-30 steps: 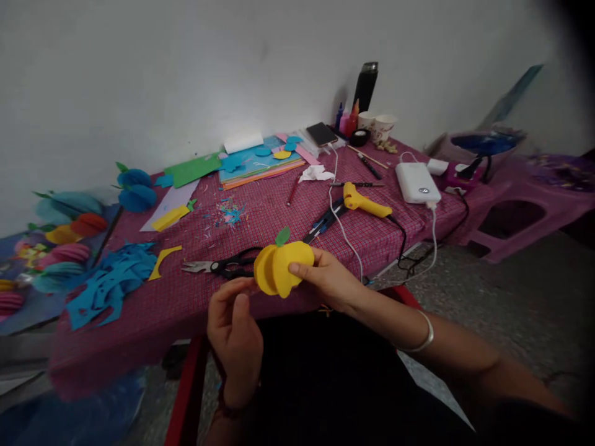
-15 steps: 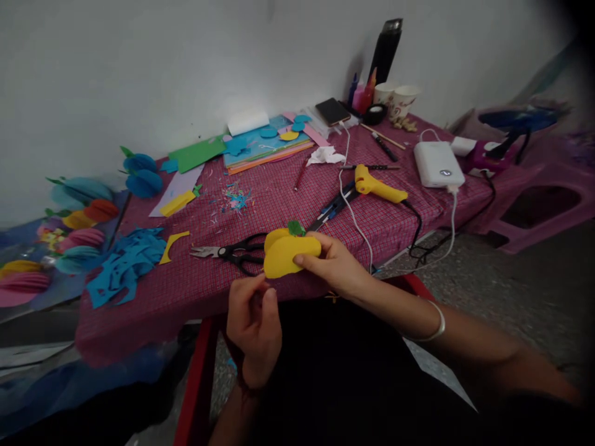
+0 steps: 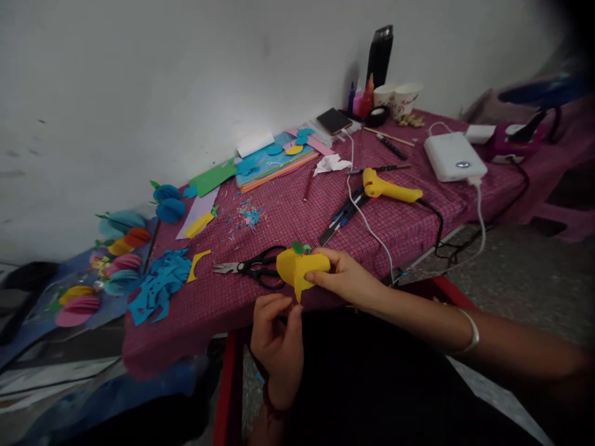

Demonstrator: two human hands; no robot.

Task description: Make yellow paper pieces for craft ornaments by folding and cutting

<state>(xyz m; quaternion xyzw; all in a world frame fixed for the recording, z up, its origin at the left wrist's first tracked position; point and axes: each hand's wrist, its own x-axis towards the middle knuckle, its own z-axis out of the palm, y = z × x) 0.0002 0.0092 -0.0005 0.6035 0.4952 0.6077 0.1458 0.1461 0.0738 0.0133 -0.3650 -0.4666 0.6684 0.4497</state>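
My right hand holds a yellow paper fruit by its right side, thumb on the front. The fruit is made of folded paper layers, with a small green paper leaf on top. One layer stands out toward me, its lower tip at the fingertips of my left hand. That hand is closed in a pinch on this tip. Just behind and left of the fruit, black-handled scissors lie on the checked tablecloth.
Blue paper scraps and a yellow offcut lie left. Paper fruits stand beyond them. A yellow glue gun, a utility knife, a white cable and a white power bank lie right.
The view has swung left, so everything sits further right. My left fingers have come to the fruit's lower edge, and one yellow layer now stands out from the rest.
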